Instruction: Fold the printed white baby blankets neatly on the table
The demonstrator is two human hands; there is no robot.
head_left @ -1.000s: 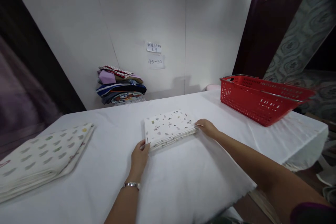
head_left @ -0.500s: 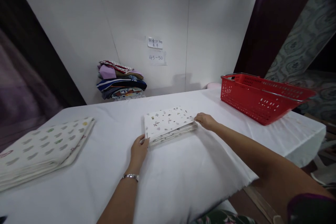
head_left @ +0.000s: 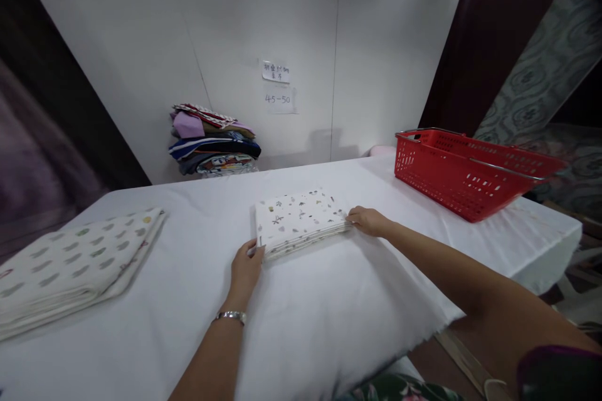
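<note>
A folded white cloth [head_left: 301,218] printed with small leaves and flowers lies flat on the white-covered table, its stacked layers showing along the near edge. My left hand [head_left: 245,269] has its fingers closed on the near left corner, thumb on top. At the near right corner, my right hand [head_left: 369,220] pinches the edge of the same cloth. Off to the left rests a larger folded white cloth [head_left: 79,257] with grey, heart-like shapes, apart from both hands.
A red plastic basket [head_left: 451,175] with metal handles stands on the table [head_left: 320,319] at the right. Against the white wall at the back is a stack of folded clothes [head_left: 214,141]. Two handwritten paper signs [head_left: 278,100] hang above.
The cloth's upper layer along the near right edge now lies lower and flatter on the layers beneath. Both hands keep their hold at the corners. The view has shifted slightly.
</note>
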